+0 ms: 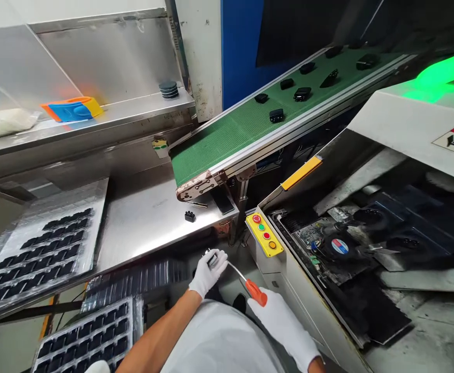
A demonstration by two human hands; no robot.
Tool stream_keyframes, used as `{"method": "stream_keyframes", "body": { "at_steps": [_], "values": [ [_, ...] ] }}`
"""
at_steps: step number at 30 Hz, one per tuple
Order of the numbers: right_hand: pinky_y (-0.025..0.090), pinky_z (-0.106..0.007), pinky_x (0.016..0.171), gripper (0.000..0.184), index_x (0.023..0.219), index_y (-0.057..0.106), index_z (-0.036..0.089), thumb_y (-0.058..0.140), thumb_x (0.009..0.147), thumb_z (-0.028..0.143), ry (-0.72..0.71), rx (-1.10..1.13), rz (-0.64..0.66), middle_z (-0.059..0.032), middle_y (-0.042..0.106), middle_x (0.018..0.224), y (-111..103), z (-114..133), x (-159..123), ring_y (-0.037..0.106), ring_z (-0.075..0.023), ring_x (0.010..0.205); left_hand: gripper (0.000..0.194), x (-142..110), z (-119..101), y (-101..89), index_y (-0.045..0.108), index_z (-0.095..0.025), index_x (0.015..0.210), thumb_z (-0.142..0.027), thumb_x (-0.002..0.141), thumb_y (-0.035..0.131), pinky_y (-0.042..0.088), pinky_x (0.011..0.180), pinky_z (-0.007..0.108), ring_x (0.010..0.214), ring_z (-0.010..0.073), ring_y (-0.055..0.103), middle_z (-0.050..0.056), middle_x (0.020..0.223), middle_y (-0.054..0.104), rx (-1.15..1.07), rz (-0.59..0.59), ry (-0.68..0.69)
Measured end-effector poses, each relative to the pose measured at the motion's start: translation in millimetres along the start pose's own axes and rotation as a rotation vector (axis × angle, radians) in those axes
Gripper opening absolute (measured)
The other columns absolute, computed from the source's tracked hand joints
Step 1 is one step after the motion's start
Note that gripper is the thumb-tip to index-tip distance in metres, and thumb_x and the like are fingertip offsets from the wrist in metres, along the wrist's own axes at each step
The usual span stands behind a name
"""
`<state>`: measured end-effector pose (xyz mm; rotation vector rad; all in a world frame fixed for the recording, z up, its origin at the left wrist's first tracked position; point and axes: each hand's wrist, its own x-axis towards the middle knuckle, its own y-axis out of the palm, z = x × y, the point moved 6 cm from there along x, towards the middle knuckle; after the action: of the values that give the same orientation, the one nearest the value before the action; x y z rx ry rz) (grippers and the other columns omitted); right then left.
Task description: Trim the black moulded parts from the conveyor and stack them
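1. Centrally low, the left hand (209, 269) curls round one dark part (212, 258).
2. The right hand (273, 311) grips one orange-handled tool (256, 293).
3. Upper right: roughly nine black pieces (277, 115), one conveyor (227, 137).

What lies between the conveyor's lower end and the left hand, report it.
In the head view, one small black part lies on the metal table between the conveyor and the left hand, then a dark gap.
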<state>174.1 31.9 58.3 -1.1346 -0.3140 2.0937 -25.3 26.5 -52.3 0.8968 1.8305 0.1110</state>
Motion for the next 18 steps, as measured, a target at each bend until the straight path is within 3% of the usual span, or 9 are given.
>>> {"method": "stream_keyframes", "body": {
  "at_steps": [3, 5, 8, 10, 12, 14, 18],
  "values": [
    [0.027, -0.024, 0.054, 0.013, 0.07, 0.055, 0.019, 0.051, 0.079, 0.028, 0.001, 0.006, 0.032, -0.0001, 0.061, 0.065, 6, -3, -3, 0.043, -0.011, 0.057, 0.011, -14, 9, 14.0, 0.061, -0.013, 0.082, -0.022, 0.088, 0.057, 0.058, 0.077, 0.033, 0.08, 0.0193, 0.073, 0.011, 0.085, 0.072, -0.099, 0.015, -0.084],
    [0.031, -0.024, 0.055, 0.017, 0.071, 0.057, 0.019, 0.052, 0.079, 0.033, 0.0, 0.033, -0.004, -0.0001, 0.061, 0.064, 0, -17, -9, 0.046, -0.0121, 0.057, 0.009, -27, 5, 24.2, 0.062, -0.011, 0.085, -0.02, 0.087, 0.059, 0.058, 0.071, 0.03, 0.076, 0.0186, 0.072, 0.01, 0.084, 0.072, -0.126, 0.033, -0.104],
    [0.044, -0.025, 0.064, 0.03, 0.077, 0.062, 0.019, 0.057, 0.075, 0.048, 0.016, 0.216, -0.131, -0.003, 0.067, 0.07, -15, -62, -20, 0.058, -0.0167, 0.067, 0.016, -60, -11, 44.2, 0.065, -0.009, 0.097, -0.015, 0.081, 0.063, 0.057, 0.063, 0.027, 0.078, 0.0204, 0.073, 0.013, 0.09, 0.073, -0.087, 0.162, -0.098],
    [0.051, -0.028, 0.069, 0.046, 0.089, 0.067, 0.018, 0.064, 0.065, 0.057, 0.129, 0.448, -0.2, -0.0083, 0.072, 0.089, -17, -104, -23, 0.066, -0.0234, 0.082, 0.026, -90, -23, 62.3, 0.065, -0.008, 0.104, -0.015, 0.079, 0.063, 0.056, 0.062, 0.026, 0.083, 0.0224, 0.073, 0.015, 0.095, 0.073, -0.037, 0.325, -0.09],
    [0.055, -0.031, 0.067, 0.063, 0.099, 0.067, 0.017, 0.072, 0.052, 0.059, 0.274, 0.66, -0.23, -0.014, 0.072, 0.107, -11, -143, -22, 0.067, -0.0315, 0.098, 0.031, -121, -31, 79.7, 0.066, -0.007, 0.107, -0.016, 0.078, 0.06, 0.057, 0.066, 0.025, 0.089, 0.0229, 0.072, 0.016, 0.099, 0.073, -0.013, 0.465, -0.095],
    [0.055, -0.033, 0.062, 0.069, 0.1, 0.067, 0.016, 0.076, 0.045, 0.057, 0.366, 0.755, -0.227, -0.0169, 0.07, 0.112, 1, -166, -18, 0.066, -0.0358, 0.105, 0.032, -146, -35, 92.9, 0.067, -0.007, 0.106, -0.019, 0.077, 0.06, 0.057, 0.068, 0.026, 0.092, 0.0242, 0.072, 0.017, 0.102, 0.073, -0.02, 0.538, -0.107],
    [0.056, -0.032, 0.065, 0.061, 0.094, 0.068, 0.018, 0.07, 0.053, 0.062, 0.345, 0.646, -0.209, -0.0122, 0.074, 0.095, 25, -172, -5, 0.07, -0.0324, 0.095, 0.032, -171, -38, 107.0, 0.067, -0.006, 0.104, -0.023, 0.078, 0.06, 0.056, 0.067, 0.027, 0.092, 0.0259, 0.072, 0.02, 0.104, 0.073, -0.029, 0.556, -0.115]
  ]
}}
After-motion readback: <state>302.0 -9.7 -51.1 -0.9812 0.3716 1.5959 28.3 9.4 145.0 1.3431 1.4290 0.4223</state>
